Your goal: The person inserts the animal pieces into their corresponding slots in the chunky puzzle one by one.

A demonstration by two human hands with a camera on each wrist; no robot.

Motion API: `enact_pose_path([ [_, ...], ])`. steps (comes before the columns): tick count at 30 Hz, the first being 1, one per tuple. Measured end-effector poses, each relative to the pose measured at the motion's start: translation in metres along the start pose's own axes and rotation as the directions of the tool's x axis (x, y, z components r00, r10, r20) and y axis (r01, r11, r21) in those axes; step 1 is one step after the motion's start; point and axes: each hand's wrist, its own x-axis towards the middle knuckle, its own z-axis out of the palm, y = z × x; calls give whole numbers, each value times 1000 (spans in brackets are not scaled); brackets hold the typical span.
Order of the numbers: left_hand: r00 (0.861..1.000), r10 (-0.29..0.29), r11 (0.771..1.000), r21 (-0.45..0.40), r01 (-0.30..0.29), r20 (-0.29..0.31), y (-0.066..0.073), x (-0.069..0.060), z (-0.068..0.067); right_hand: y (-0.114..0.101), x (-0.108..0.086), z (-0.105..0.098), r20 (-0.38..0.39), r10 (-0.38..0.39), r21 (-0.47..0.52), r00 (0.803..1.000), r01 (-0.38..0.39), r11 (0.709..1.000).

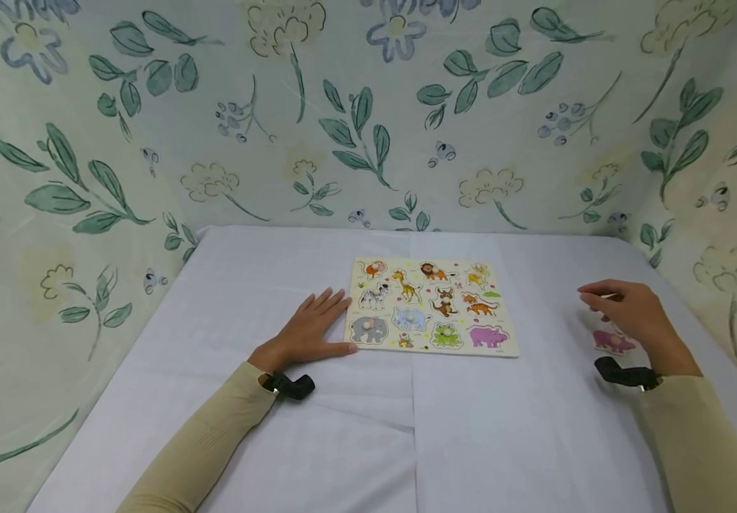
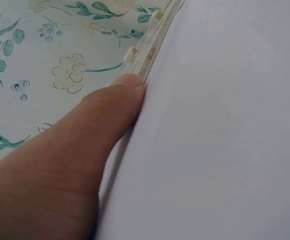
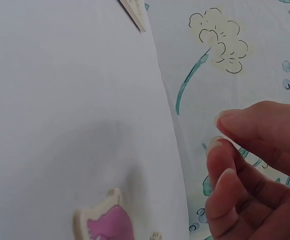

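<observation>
A wooden animal peg puzzle board (image 1: 503,318) lies on the white-covered table, with a zebra, giraffe, lion, frog, elephant and others on it. My left hand (image 1: 307,329) lies spread against its left edge; in the left wrist view the thumb (image 2: 112,107) touches the board's side. To the right of the board, a purple hippo puzzle piece (image 1: 612,342) rests on the cloth, partly hidden under my right hand (image 1: 631,313). That hand hovers above the table, its fingers loosely bent with nothing between them. The right wrist view shows the piece (image 3: 112,225) below, apart from the fingertips.
White cloth (image 1: 342,442) covers the table, with a crease down the middle. Floral fabric (image 1: 368,121) hangs behind the table and along both sides. Each wrist bears a black strapped device, such as the one on the left (image 1: 294,387).
</observation>
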Motion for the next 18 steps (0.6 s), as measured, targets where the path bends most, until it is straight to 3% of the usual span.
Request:
enact_pose_path([
  [18, 1000, 11, 1000, 11, -11, -13, -1, -1, 0, 20, 6, -11, -25, 150, 50, 988, -148, 988],
])
